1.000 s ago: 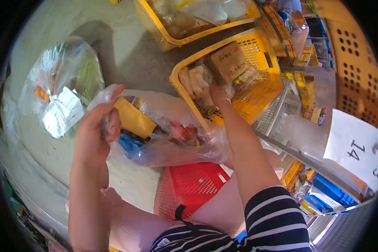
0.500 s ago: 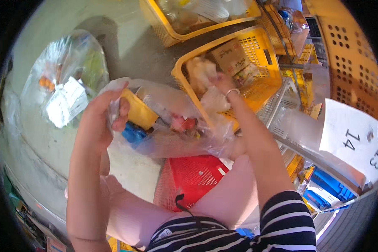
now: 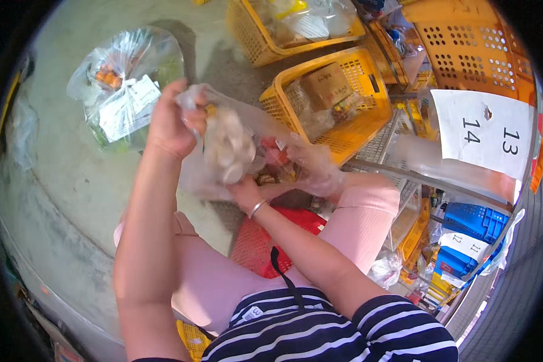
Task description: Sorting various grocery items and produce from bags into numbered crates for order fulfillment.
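Observation:
My left hand (image 3: 178,117) is raised and closed on the rim of a large clear plastic bag (image 3: 193,172), which spreads between my knees. A pale, whitish-beige bagged bundle (image 3: 226,145), blurred by motion, is at the bag's mouth. My right hand (image 3: 246,194), with a bracelet at the wrist, grips its lower end; the fingers are partly hidden. Inside the bag, next to the bundle, lie a red package (image 3: 276,152) and small dark items. Just beyond, a yellow basket (image 3: 359,130) holds a cardboard box (image 3: 327,84) and some clear-wrapped goods.
A filled clear bag with a white paper (image 3: 128,110) sits on the floor to the left. Another yellow crate (image 3: 256,45) of bagged goods stands at the far side. Under the held bag is a red basket (image 3: 256,244). Metal racks with blue bins (image 3: 473,223) line the right.
My right hand has lifted the pale bundle out of the yellow basket and swung it left to the clear bag. My left hand still grips the rim, a little higher and further right.

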Tool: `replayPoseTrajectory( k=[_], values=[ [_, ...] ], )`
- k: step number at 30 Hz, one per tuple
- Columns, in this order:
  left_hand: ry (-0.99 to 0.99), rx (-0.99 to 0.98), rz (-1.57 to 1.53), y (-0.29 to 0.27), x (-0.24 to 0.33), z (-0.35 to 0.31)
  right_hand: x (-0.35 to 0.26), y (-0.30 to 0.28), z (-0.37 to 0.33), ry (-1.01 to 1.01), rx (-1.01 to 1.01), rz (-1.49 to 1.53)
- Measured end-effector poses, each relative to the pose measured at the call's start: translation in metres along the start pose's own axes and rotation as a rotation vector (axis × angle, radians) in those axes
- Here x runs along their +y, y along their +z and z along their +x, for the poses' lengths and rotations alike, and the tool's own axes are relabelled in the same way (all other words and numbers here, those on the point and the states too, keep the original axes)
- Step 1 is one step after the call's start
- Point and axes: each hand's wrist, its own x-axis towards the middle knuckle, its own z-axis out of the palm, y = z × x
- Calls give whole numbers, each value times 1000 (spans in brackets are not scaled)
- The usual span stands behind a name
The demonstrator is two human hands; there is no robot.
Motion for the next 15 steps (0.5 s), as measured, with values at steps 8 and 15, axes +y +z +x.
replayPoseTrajectory(
  k=[8, 15],
  values=[
    [-121, 49, 842, 4, -16, 0, -14, -66, 75, 191, -146, -593],
    [54, 225, 873, 12, -32, 21, -28, -144, 144, -45, 355, -235]
  ],
)
